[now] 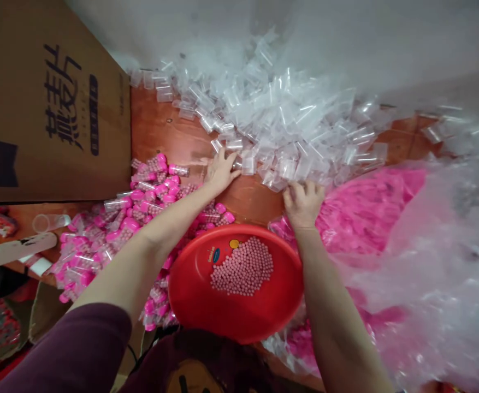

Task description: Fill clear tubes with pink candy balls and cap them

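A large heap of clear plastic tubes [280, 120] covers the far side of the wooden table [161, 131]. My left hand [220, 170] reaches to the heap's near edge, its fingers curled round a clear tube [236, 162]. My right hand [302, 202] rests at the heap's front edge with fingers bent down among the tubes; what they hold is hidden. Between my forearms sits a red basin [194, 295] with a pile of small pink beads [243, 267].
A mound of filled tubes with pink caps [141, 210] lies left of the basin. A clear plastic bag of pink caps [366, 213] lies to the right. A big cardboard box [51, 98] stands at the left.
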`<action>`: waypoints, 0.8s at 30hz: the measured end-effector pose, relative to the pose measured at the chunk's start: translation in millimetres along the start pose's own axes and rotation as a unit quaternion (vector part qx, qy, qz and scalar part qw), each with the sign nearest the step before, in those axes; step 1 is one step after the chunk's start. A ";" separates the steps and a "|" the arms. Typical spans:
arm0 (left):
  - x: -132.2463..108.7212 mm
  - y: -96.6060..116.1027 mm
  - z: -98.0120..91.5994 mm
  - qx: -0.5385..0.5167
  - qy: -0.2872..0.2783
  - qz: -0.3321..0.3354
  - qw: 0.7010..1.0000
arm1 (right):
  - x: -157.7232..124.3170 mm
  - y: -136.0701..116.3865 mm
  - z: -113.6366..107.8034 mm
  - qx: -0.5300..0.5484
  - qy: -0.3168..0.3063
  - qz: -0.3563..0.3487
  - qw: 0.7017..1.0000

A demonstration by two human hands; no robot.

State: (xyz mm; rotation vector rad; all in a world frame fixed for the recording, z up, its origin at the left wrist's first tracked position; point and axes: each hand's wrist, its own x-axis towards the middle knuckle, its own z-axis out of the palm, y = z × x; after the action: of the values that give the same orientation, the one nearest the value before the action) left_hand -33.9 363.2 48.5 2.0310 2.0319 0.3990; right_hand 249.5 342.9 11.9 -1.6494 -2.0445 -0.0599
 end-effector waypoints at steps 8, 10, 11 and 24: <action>4.1 -26.9 -7.5 -0.094 0.122 -0.077 0.985 | 25.6 -13.8 -35.6 0.172 0.154 0.080 0.970; 14.1 -38.2 -8.0 -0.108 0.140 -0.109 0.978 | 38.8 -33.7 -40.9 0.176 0.101 0.020 0.979; 19.9 -42.5 -6.7 -0.110 0.134 -0.118 0.978 | 46.1 -45.5 -40.7 0.160 0.053 -0.023 0.985; 37.8 -66.0 12.2 -0.117 0.081 -0.068 0.988 | 64.7 -125.1 20.0 -0.039 -0.306 -0.306 0.901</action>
State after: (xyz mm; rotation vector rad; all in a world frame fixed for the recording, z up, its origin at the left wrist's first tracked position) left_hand -91.4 401.5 14.4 1.7620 2.0872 0.7568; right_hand 118.1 375.4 55.5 -1.0671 -3.0164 0.1880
